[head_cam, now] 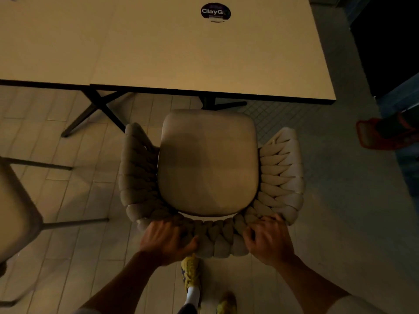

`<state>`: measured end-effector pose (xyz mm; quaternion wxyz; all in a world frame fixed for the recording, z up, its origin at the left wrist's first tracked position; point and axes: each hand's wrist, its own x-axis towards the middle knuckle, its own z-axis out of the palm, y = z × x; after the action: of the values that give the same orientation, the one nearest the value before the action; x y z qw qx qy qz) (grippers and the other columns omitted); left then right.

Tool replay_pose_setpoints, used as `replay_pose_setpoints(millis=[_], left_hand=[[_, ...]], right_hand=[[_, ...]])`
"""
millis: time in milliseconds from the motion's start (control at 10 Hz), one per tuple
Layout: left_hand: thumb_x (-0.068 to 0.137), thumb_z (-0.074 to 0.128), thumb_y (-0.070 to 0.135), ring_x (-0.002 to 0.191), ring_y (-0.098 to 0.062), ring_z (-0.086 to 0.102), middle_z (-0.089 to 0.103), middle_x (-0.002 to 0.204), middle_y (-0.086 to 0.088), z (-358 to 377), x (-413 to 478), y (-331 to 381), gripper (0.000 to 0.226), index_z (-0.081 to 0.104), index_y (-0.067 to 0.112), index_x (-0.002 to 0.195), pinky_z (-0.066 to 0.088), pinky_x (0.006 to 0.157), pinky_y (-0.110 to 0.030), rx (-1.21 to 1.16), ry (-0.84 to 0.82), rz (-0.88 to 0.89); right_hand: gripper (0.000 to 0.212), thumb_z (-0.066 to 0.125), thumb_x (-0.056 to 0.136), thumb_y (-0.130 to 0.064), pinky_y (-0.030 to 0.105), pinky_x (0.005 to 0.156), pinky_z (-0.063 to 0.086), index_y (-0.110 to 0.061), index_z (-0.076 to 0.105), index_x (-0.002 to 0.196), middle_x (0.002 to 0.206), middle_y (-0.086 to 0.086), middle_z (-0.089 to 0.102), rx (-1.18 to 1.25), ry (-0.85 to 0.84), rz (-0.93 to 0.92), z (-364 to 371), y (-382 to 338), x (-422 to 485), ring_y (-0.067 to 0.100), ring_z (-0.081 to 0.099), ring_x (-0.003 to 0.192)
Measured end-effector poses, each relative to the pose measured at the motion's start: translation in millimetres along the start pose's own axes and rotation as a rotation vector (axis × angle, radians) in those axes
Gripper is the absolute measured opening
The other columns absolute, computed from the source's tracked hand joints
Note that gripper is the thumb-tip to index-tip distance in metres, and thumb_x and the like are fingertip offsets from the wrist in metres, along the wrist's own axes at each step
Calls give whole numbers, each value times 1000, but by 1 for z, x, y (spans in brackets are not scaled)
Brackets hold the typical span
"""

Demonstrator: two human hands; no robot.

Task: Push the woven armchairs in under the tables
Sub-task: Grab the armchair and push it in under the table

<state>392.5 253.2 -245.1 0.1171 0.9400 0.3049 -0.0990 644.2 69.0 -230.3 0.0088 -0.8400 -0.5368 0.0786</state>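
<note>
Black "ClayG" sticker (215, 12) on beige table (158, 53)

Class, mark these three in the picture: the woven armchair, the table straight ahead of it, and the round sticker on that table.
woven armchair (208, 164), head view, middle of the seat cushion
table (204, 55), head view, bare part of its top
round sticker (215, 12), head view, its dark middle

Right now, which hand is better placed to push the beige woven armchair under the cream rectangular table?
Neither clearly: left hand and right hand both grip the back of the woven armchair, either side of its middle. Pushing with both should keep it straight.
</note>
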Motion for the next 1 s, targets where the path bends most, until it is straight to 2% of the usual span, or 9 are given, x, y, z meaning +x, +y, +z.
replay_pose_setpoints(millis=[100,200,300,400,500,600,800,900,1000], left_hand=[[89,13,81,60,-14,64,68,71,8,-9,6,-1,80,75,30,89,40,56,-25,-31,12,65],[86,9,82,64,-18,68,71,74,7,-16,14,-3,86,76,29,91,22,53,-19,-45,34,77],[88,14,81,57,-15,65,67,67,8,-19,22,-6,81,75,28,83,15,53,-14,-15,75,88],[91,18,84,52,-15,57,60,59,7,-8,25,-9,79,69,25,75,34,51,-20,-18,29,78],[90,17,82,48,-15,56,58,55,8,-17,31,-9,79,69,25,72,14,50,-17,-23,46,84],[89,15,78,50,-13,61,62,58,10,-30,36,-8,77,73,28,76,9,54,-14,-22,60,94],[88,8,81,67,-18,67,70,75,7,-20,39,-11,87,75,27,93,40,58,-26,-33,61,90],[90,27,79,68,-19,67,70,75,6,-21,42,-11,73,75,24,95,46,63,-29,-12,34,75],[88,27,79,68,-20,67,70,73,5,-21,46,-13,74,75,23,94,47,64,-29,14,15,72]], right_hand=[[35,57,85,-35,37,77,40,-24,58,51,54,-7,61,25,-8,9,-1,1,8,16,61,63],[33,56,85,-35,37,79,41,-25,60,54,57,-7,63,23,-17,21,-3,1,17,16,62,65],[33,56,85,-35,37,81,40,-24,64,55,58,-6,65,7,-43,40,-1,3,24,15,63,67],[34,54,83,-36,37,81,39,-23,62,52,54,-5,62,3,-35,60,-2,4,29,16,61,64],[36,53,83,-36,38,80,40,-23,59,50,52,-3,61,0,-32,62,-5,4,36,17,60,62],[34,54,83,-34,37,80,39,-23,61,51,54,-2,63,-19,-40,62,-6,3,40,17,61,63],[38,51,85,-38,37,80,40,-23,63,53,54,-3,64,-13,-43,44,-7,5,42,19,63,63],[38,50,85,-38,38,81,40,-23,63,53,56,-4,64,-27,-36,34,-7,5,45,18,63,64],[37,50,84,-37,37,81,39,-23,63,53,54,-4,62,-36,-21,31,-9,5,48,18,61,62]])
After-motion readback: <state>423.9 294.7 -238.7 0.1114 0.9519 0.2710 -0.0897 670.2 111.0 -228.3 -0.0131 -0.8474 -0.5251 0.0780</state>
